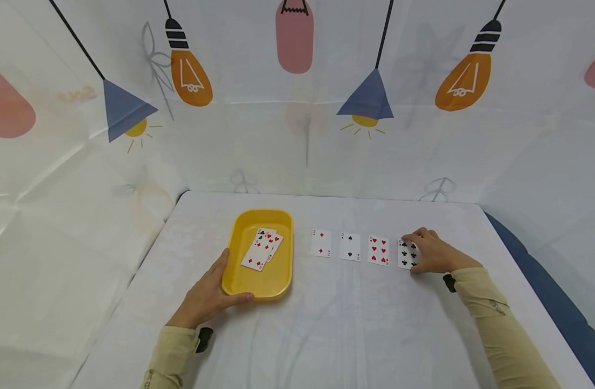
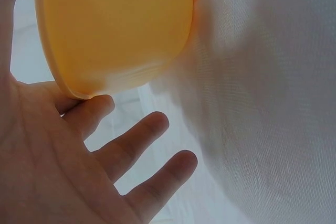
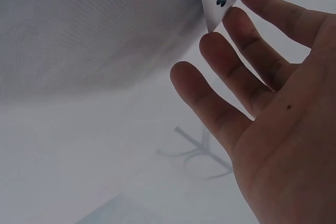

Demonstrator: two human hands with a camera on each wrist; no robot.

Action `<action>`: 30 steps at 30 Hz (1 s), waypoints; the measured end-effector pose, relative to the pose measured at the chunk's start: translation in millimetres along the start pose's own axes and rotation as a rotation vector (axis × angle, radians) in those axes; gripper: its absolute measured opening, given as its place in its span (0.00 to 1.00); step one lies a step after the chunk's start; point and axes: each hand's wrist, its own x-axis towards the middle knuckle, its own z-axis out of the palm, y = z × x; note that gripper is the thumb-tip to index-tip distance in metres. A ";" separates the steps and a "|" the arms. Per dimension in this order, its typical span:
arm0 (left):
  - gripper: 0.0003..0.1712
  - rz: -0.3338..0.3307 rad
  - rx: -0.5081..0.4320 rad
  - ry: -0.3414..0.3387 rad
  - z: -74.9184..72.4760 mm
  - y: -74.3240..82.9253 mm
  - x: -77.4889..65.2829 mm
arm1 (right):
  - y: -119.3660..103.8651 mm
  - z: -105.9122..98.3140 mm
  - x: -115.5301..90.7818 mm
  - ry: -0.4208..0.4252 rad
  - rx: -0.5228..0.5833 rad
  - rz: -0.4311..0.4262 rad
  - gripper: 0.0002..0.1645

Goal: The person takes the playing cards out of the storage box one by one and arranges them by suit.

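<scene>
Right fingers [image 3: 228, 64] pinch a clubs card [image 1: 405, 255], left fingers [image 1: 219, 265] grip a tray [image 1: 263, 286], a diamonds card [image 1: 321, 243] beside it reading "2".

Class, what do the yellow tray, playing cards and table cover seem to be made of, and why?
Yellow tray: probably moulded plastic, smooth with a soft sheen and rounded corners.
Playing cards: likely card stock, thin and crisply printed; their gloss is hard to judge.
Table cover: seemingly matte cloth, showing a fine weave up close; fibre unclear.
</scene>
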 end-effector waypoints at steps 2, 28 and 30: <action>0.81 -0.001 0.002 -0.001 0.5 -0.5 0.0 | 1.3 -0.1 0.2 -0.010 0.011 -0.003 0.48; 0.80 0.011 -0.001 0.008 3.6 -4.3 1.6 | -1.7 4.1 2.4 -0.069 0.054 0.056 0.53; 0.80 0.008 -0.002 0.006 3.5 -4.5 1.8 | -1.4 4.9 2.5 -0.068 0.055 0.056 0.53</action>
